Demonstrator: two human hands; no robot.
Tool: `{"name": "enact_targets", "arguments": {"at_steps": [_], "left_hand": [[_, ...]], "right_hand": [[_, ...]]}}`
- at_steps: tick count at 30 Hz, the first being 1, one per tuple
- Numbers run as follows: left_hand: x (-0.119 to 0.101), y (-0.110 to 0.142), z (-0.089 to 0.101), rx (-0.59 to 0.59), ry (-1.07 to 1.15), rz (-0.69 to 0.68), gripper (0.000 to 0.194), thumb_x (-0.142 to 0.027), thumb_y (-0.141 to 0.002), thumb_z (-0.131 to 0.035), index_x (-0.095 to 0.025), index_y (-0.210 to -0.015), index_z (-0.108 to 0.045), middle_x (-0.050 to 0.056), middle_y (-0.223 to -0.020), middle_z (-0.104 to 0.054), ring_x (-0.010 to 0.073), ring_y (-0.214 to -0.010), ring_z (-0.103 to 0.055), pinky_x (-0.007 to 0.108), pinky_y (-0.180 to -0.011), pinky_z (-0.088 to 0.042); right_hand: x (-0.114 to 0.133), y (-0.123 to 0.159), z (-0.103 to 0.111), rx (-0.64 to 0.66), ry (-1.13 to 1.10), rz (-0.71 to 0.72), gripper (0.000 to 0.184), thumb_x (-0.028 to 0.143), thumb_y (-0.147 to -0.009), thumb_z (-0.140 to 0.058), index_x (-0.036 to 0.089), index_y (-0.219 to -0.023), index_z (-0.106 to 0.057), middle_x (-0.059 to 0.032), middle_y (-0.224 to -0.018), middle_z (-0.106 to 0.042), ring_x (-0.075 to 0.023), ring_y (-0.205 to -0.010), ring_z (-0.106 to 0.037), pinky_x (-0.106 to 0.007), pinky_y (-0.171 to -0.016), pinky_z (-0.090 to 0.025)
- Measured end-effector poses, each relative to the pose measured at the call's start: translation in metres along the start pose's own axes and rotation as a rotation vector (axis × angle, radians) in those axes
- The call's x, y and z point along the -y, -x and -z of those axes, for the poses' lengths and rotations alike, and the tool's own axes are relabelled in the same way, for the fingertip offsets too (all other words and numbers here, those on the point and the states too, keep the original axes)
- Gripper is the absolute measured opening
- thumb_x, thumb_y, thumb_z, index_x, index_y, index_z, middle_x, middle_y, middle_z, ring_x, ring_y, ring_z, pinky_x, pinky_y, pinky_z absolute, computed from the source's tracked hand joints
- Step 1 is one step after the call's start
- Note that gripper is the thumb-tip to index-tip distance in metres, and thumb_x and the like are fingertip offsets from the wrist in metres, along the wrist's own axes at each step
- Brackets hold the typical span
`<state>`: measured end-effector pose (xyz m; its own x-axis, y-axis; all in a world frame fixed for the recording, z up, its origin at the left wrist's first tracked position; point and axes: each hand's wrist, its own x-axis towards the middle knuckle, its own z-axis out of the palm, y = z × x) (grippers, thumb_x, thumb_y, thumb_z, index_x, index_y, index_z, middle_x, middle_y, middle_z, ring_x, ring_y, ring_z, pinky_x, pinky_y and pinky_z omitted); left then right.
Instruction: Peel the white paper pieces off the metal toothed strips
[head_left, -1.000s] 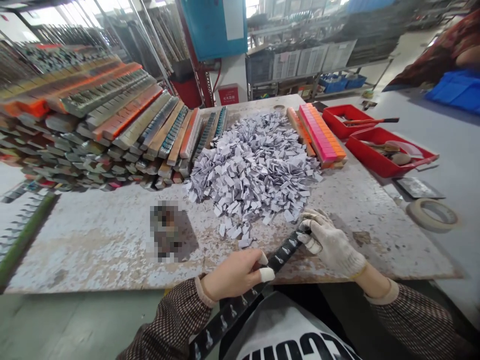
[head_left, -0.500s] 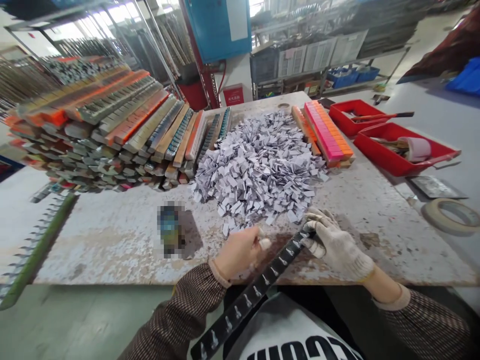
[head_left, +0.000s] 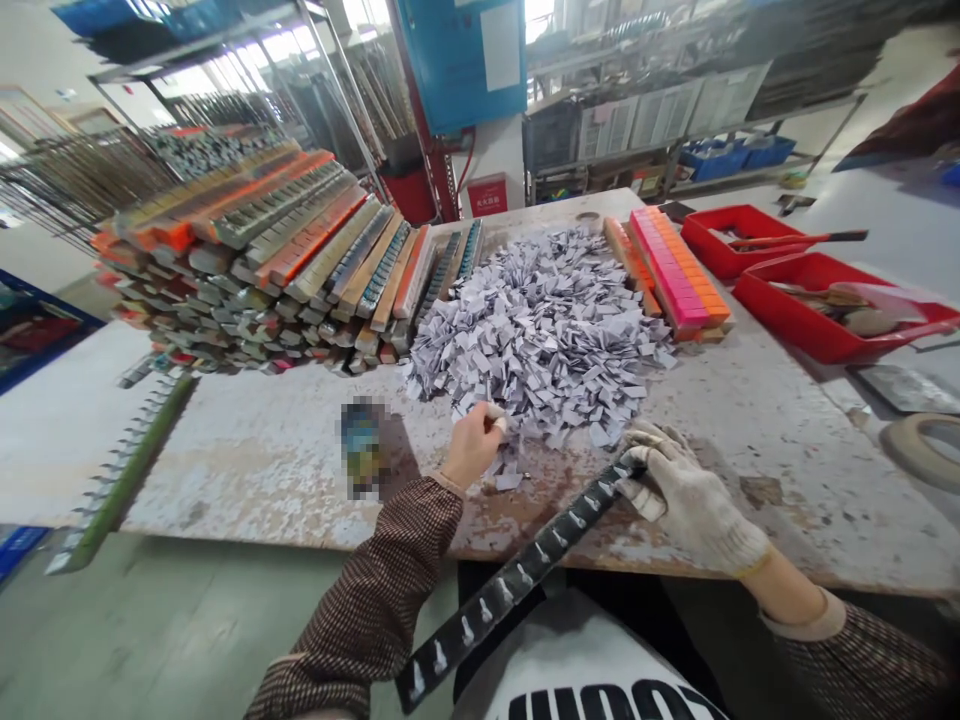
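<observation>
The left hand (head_left: 474, 442) has gone from the black strip (head_left: 514, 584) to the pale pieces (head_left: 547, 350), its grip unclear, leaving the strip gripped by the right hand (head_left: 691, 502) alone

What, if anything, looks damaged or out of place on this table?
The white tabletop looks damaged, its surface patchily worn to brown. The green bar at the left pokes past the front edge. Some white pieces lie loose before their heap.

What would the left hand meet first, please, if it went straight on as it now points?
Probably the pile of white pieces, just beyond the left hand; whether they touch is unclear.
</observation>
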<state>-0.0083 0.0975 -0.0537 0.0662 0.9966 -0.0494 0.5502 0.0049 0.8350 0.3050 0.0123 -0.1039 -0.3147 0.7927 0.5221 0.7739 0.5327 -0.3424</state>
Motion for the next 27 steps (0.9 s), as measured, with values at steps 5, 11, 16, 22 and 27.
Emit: {"name": "enact_targets", "arguments": {"at_steps": [5, 11, 16, 22, 27], "left_hand": [[0.027, 0.026, 0.007, 0.017, 0.392, 0.215, 0.031, -0.039, -0.081, -0.079, -0.017, -0.086, -0.058, 0.001, -0.071, -0.066, 0.0176, -0.064, -0.069, 0.03, -0.062, -0.059], [0.033, 0.05, 0.006, 0.02, 0.678, 0.283, 0.044, -0.043, -0.066, -0.092, -0.014, -0.084, -0.065, 0.004, -0.081, -0.071, 0.0148, -0.067, -0.067, 0.024, -0.058, -0.055], [0.022, 0.064, 0.01, 0.026, 0.814, 0.269, 0.041, -0.038, -0.063, -0.094, -0.014, -0.08, -0.067, -0.001, -0.075, -0.065, 0.008, -0.061, -0.055, 0.016, -0.05, -0.039], [-0.016, 0.096, 0.008, 0.211, 0.929, 0.291, 0.048, -0.044, -0.064, -0.095, -0.014, -0.086, -0.066, 0.004, -0.08, -0.07, 0.0113, -0.064, -0.062, 0.022, -0.06, -0.05], [-0.039, 0.113, 0.007, 0.444, 0.968, 0.247, 0.048, -0.048, -0.07, -0.094, -0.014, -0.089, -0.065, 0.007, -0.087, -0.073, 0.0143, -0.071, -0.067, 0.025, -0.066, -0.055]], "right_hand": [[-0.004, -0.002, -0.001, -0.006, -0.044, -0.002, 0.019, 0.04, -0.101, -0.06, 0.023, -0.108, -0.057, -0.0151, -0.132, -0.064, -0.0353, -0.14, -0.053, -0.063, -0.117, -0.046], [-0.006, -0.004, 0.007, 0.022, -0.058, -0.008, 0.024, 0.042, -0.1, -0.061, 0.022, -0.114, -0.057, -0.0155, -0.135, -0.061, -0.0359, -0.138, -0.054, -0.061, -0.113, -0.05], [0.006, -0.013, 0.018, -0.036, -0.024, 0.013, 0.026, 0.04, -0.098, -0.063, 0.022, -0.116, -0.058, -0.0176, -0.137, -0.06, -0.0382, -0.139, -0.052, -0.062, -0.114, -0.048], [0.072, -0.037, 0.011, -0.047, -0.131, 0.123, 0.024, 0.032, -0.097, -0.063, 0.024, -0.12, -0.059, -0.0155, -0.141, -0.061, -0.0395, -0.145, -0.046, -0.065, -0.116, -0.045], [0.111, -0.041, -0.002, -0.097, -0.414, 0.165, 0.021, 0.014, -0.097, -0.057, 0.027, -0.114, -0.059, -0.0116, -0.132, -0.066, -0.0334, -0.137, -0.056, -0.062, -0.114, -0.05]]}}
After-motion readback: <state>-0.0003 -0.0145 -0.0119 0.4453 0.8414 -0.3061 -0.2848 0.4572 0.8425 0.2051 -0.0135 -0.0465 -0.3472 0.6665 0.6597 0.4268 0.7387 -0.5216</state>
